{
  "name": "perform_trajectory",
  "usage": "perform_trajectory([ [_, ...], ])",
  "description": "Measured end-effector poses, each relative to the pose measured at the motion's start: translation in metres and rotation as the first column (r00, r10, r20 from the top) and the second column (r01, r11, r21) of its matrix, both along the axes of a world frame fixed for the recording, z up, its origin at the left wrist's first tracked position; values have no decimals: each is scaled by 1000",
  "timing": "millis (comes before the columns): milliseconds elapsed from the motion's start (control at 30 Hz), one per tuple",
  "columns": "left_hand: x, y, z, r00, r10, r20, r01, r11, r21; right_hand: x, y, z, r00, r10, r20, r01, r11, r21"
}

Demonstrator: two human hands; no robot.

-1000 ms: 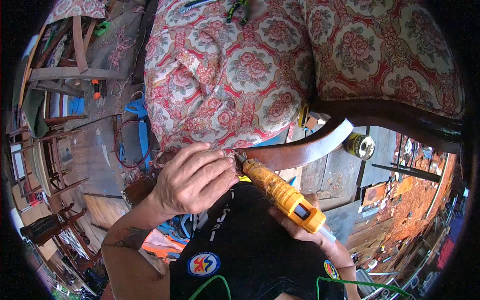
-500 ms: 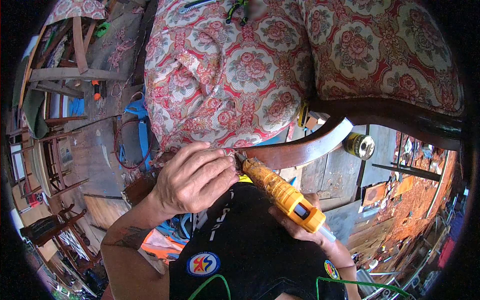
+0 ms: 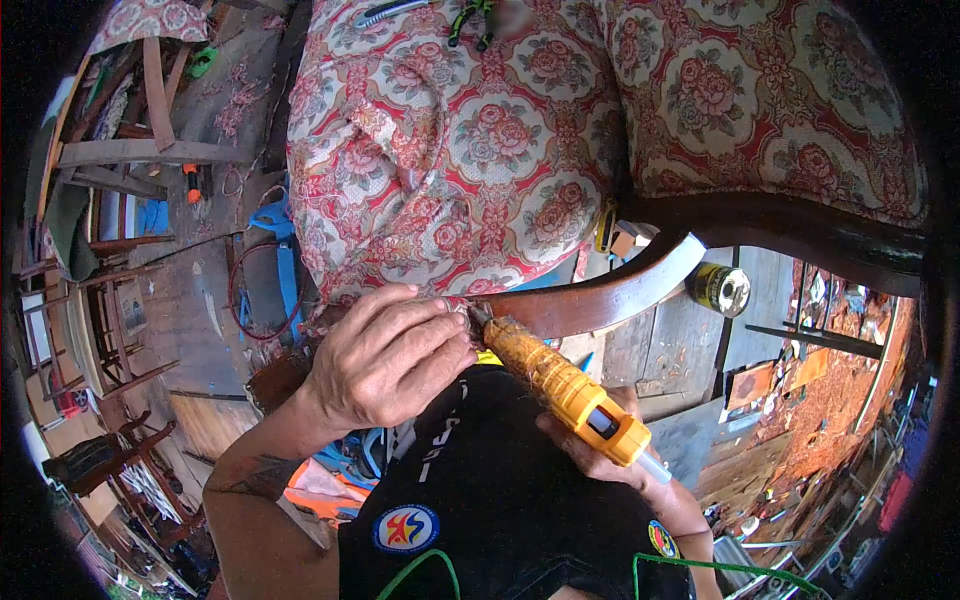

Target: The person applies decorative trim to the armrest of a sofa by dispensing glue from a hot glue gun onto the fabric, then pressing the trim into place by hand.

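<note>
A yellow hot glue gun (image 3: pixel 560 382), its front crusted with brown residue, slants across in front of my black shirt. A pale glue stick (image 3: pixel 654 467) sticks out of its back end. My right hand (image 3: pixel 590 452) is closed around the gun from below, partly hidden by it. The nozzle points at the front edge of the floral upholstered seat (image 3: pixel 500 140), beside the curved wooden armrest (image 3: pixel 595 303). Right by the nozzle, the bent fingers of my left hand (image 3: pixel 385 360) pinch the fabric trim at that edge. A loose fabric strip (image 3: pixel 437 165) curls over the seat.
A floral backrest (image 3: pixel 750 100) rises at the upper right. On the seat's far side lie a utility knife (image 3: pixel 390 12) and a green-and-black tool (image 3: pixel 470 22). An open can (image 3: pixel 720 290) stands beyond the armrest. Wooden chair frames (image 3: pixel 110 460) crowd the left.
</note>
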State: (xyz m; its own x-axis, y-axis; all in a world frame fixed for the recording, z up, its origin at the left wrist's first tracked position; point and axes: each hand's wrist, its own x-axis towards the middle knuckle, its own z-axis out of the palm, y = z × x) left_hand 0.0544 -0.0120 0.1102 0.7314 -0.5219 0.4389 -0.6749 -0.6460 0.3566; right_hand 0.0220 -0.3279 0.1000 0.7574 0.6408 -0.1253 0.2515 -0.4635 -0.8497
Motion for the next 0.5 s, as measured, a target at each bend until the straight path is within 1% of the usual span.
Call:
perform_trajectory([
  [67, 0, 0, 0, 1000, 1, 4, -1, 1000, 0, 8, 4, 14, 981, 74, 177, -63, 996, -68],
  [100, 0, 0, 0, 1000, 1, 5, -1, 1000, 1, 8, 5, 16, 981, 74, 177, -63, 996, -67],
  [233, 0, 0, 1, 1000, 0, 3, 0, 1000, 4, 5, 5, 12, 993, 31, 118, -25, 998, -50],
  [400, 0, -1, 0, 1000, 6, -1, -6, 1000, -1, -14, -2, -19, 1000, -29, 13, 28, 999, 25],
  [500, 0, 0, 0, 1000, 6, 5, -6, 1000, 0, -11, -2, -14, 998, -51, -32, 52, 997, 51],
])
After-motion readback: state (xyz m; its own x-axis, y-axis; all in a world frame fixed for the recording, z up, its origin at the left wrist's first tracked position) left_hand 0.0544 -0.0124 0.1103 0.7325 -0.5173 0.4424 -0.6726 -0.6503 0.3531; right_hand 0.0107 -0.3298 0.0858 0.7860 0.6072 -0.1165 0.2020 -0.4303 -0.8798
